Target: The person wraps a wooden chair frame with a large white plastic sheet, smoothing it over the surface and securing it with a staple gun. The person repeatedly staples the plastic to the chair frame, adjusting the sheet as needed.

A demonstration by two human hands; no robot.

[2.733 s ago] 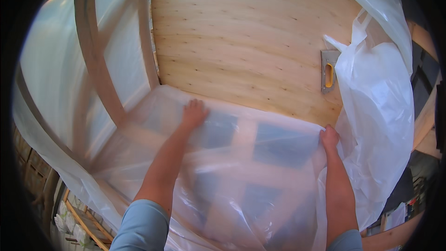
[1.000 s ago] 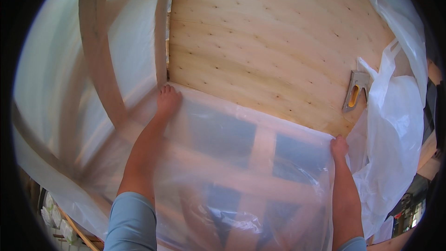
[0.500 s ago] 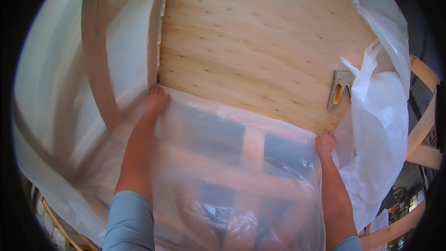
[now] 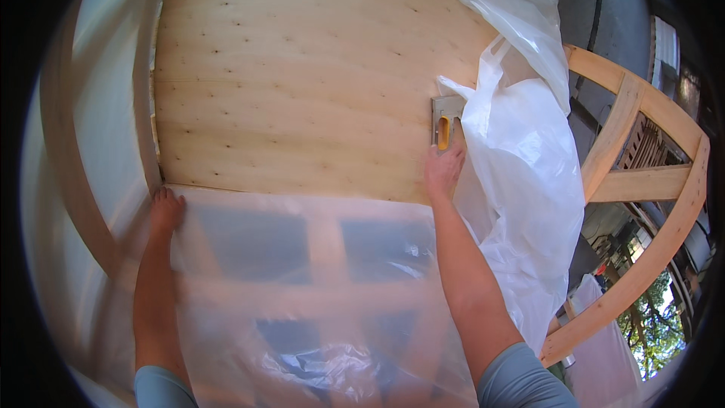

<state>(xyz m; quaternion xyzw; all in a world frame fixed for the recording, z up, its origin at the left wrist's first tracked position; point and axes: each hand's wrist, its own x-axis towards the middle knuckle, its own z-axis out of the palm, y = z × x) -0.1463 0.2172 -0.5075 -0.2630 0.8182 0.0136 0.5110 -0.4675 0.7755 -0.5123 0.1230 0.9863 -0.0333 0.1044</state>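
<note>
Left hand (image 4: 167, 210) — plastic sheet (image 4: 249, 287) lies under its fingers; pinched or not, can't tell. Right hand (image 4: 444, 168) touches stapler (image 4: 439, 110), grip unclear — board (image 4: 302, 91) beyond fingers, bunched plastic (image 4: 521, 159) right of them.

Soft light, glare on plastic (image 4: 302, 298), bent edges perhaps blurred

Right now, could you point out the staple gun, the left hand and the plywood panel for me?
Staple gun (image 4: 446, 108): head view, on its grey metal body, above the yellow-lined opening.
Left hand (image 4: 168, 211): head view, on the back of the hand.
Plywood panel (image 4: 302, 79): head view, mid-face.
</note>
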